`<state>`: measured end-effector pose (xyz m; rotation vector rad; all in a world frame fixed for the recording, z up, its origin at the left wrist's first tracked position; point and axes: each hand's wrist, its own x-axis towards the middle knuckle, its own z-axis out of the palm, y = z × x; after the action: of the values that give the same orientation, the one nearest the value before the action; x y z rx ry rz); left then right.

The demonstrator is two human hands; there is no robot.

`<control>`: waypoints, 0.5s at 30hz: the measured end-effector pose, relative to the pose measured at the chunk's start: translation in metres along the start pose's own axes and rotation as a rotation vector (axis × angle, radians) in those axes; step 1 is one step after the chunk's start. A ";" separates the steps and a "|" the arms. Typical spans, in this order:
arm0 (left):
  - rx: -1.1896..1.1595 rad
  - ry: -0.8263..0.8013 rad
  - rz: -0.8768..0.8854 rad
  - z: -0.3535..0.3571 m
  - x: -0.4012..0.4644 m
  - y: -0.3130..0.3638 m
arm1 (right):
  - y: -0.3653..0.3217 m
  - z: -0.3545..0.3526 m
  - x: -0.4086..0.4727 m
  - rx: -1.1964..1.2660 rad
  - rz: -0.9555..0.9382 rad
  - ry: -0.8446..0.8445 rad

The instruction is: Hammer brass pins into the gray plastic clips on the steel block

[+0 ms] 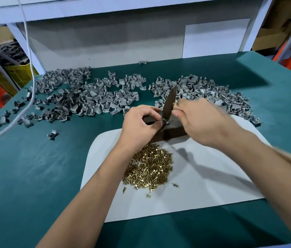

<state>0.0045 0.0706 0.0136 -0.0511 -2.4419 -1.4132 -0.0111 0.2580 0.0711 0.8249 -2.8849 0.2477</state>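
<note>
Pinching a gray plastic clip (pixel 166 120) on the dark steel block (pixel 169 130), the left hand (pixel 139 122) sat under the dark hammer head (pixel 169 102) gripped by the right hand (pixel 198 120); fingers risked being struck. Loose brass pins (pixel 148 169) crowded six o'clock, and open green counter (pixel 43 167) was left at nine.

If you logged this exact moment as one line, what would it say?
step: hammering pin | left hand: pinches gray clip on steel block | right hand: grips hammer, head at clip | brass pins: heaped on white sheet
</note>
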 end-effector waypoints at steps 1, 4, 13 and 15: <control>0.005 0.005 0.001 0.000 0.000 0.001 | 0.003 -0.005 0.003 -0.023 -0.015 0.005; 0.006 0.015 -0.017 0.000 0.000 0.001 | 0.009 -0.015 0.006 0.021 0.000 0.185; 0.031 0.011 -0.031 -0.001 -0.001 0.003 | 0.009 -0.014 0.008 0.030 0.059 0.125; 0.023 0.016 -0.040 -0.001 0.000 0.003 | 0.003 -0.008 0.002 0.173 0.065 0.294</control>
<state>0.0056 0.0710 0.0163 0.0138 -2.4590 -1.3963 -0.0136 0.2611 0.0790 0.6558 -2.6419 0.5804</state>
